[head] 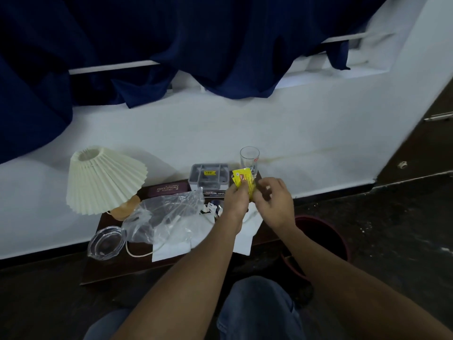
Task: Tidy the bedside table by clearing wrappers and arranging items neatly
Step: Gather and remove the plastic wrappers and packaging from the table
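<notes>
My left hand grips a yellow wrapper above the right part of the dark bedside table. My right hand is beside it, fingertips at the wrapper's lower right edge, fingers curled. A crumpled clear plastic bag lies in the middle of the table over white paper sheets. Small white bits lie near my left wrist. An empty drinking glass stands at the back right.
A pleated cream lamp on a wooden base stands at the left, its cord trailing forward. A glass ashtray sits at the front left. A grey organiser tray and a maroon spectacle case are at the back. A dark red bin stands to the table's right.
</notes>
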